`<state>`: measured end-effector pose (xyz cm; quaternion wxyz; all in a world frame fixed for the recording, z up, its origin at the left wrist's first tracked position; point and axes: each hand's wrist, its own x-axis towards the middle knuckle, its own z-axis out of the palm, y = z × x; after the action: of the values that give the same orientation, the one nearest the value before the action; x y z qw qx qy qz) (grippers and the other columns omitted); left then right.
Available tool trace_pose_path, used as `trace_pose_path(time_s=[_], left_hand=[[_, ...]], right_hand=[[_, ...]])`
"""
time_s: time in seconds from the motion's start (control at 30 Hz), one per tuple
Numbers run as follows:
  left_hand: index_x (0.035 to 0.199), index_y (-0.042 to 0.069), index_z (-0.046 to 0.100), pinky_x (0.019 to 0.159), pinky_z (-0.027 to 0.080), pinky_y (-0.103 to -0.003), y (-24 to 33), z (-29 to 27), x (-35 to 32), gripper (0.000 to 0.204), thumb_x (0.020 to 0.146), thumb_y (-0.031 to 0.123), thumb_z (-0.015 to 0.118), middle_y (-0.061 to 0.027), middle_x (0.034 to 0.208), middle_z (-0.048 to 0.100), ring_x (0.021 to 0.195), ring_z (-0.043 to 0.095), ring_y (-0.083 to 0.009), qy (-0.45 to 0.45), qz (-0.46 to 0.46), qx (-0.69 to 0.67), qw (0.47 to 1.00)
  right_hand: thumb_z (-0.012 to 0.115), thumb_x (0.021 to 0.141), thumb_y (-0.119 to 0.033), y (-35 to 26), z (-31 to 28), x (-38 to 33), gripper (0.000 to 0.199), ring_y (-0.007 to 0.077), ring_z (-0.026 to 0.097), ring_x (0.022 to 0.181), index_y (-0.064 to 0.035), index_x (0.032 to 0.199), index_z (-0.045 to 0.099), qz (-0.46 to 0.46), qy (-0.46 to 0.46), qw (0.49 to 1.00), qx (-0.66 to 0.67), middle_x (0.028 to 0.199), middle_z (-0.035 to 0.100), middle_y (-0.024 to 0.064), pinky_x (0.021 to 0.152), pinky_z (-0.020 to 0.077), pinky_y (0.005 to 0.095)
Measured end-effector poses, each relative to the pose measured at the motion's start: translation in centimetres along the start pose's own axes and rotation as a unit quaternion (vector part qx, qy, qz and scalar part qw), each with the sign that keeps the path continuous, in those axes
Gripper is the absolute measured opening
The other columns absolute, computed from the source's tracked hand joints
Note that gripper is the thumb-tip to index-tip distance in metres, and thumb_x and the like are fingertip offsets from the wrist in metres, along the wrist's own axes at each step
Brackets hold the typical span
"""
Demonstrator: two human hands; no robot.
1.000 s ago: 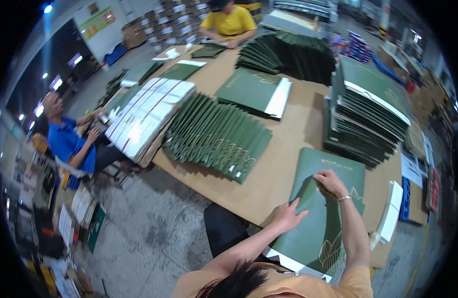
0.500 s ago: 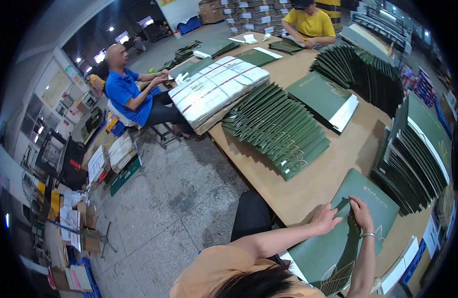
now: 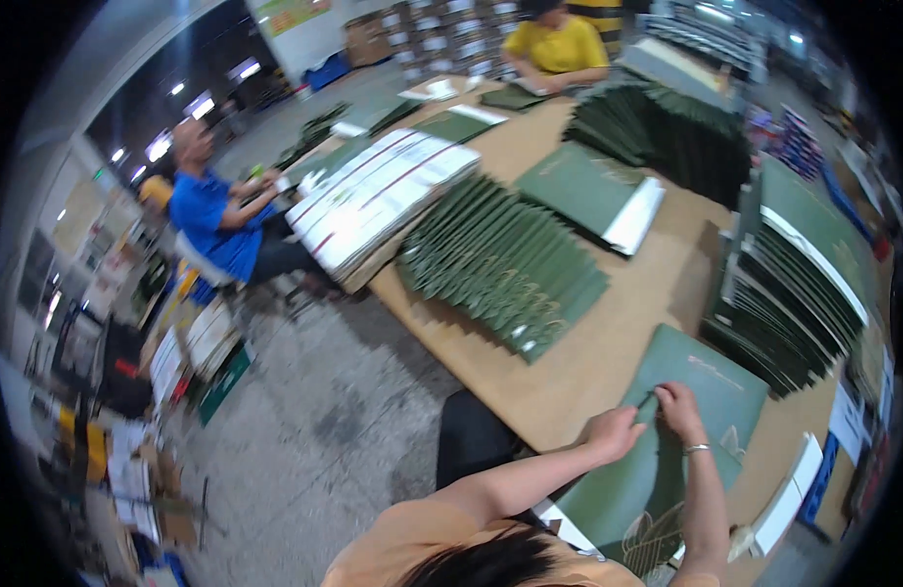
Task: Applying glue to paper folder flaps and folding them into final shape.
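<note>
Across the near part of the table lies a flat green paper bag [image 3: 706,367] with gold line print. Pinched at a raised fold on its upper middle, the paper is in the closed fingers of my left hand [image 3: 613,433]. My right hand [image 3: 680,413], with a bracelet at the wrist, pinches the same fold just beside it. The two hands almost touch; their fingers hide part of the fold. Farther up the table, a fanned row of green bags [image 3: 505,264] sits left of a flat green bag with a white edge [image 3: 588,191].
Upright green bags [image 3: 794,284] are packed at the right, with another fanned row [image 3: 657,137] behind. A strapped white bundle [image 3: 388,196] lies at the table's left edge. One person in blue [image 3: 216,220] sits left; another in yellow [image 3: 559,49] works at the far end.
The view has shifted, so the scene sits farther left. My hands have drawn closer together at the fold, and the raised strip between them shows less.
</note>
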<state>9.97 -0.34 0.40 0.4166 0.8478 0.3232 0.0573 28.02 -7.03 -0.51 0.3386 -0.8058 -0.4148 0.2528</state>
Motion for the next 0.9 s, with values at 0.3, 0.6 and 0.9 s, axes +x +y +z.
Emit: trace_pose_path(time_s=[0.3,0.6,0.9], left_hand=[[0.101,0.006,0.062,0.080,0.050,-0.048,-1.5,-0.3,0.5,0.032,0.089,0.035,0.061,-0.0189,0.097,0.067,0.093,0.064,-0.0381,0.007,-0.037,-0.018,0.999],[0.080,0.000,0.060,0.074,0.048,-0.048,-3.7,-1.4,-7.3,0.026,0.088,0.025,0.061,-0.0214,0.087,0.065,0.083,0.064,-0.0391,-0.025,-0.091,-0.109,0.990],[0.092,0.001,0.062,0.087,0.045,-0.041,-5.2,-1.5,-12.9,0.029,0.089,0.030,0.064,-0.0184,0.094,0.058,0.100,0.055,-0.0361,0.019,-0.085,-0.095,0.992]], right_hand=[[0.065,0.087,-0.029,-2.2,5.4,-1.6,0.032,0.0332,0.050,0.107,-0.0063,0.110,0.062,0.038,0.244,0.931,-0.269,0.110,0.056,0.0158,0.089,0.0394,0.0483],[0.057,0.094,-0.029,-0.5,6.6,-1.0,0.036,0.0318,0.046,0.120,-0.0047,0.121,0.057,0.002,0.300,0.899,-0.319,0.125,0.053,0.0151,0.104,0.0314,0.0490],[0.055,0.095,-0.030,0.4,7.1,-1.8,0.039,0.0329,0.043,0.124,-0.0032,0.124,0.054,0.012,0.274,0.907,-0.319,0.128,0.051,0.0169,0.107,0.0292,0.0490]])
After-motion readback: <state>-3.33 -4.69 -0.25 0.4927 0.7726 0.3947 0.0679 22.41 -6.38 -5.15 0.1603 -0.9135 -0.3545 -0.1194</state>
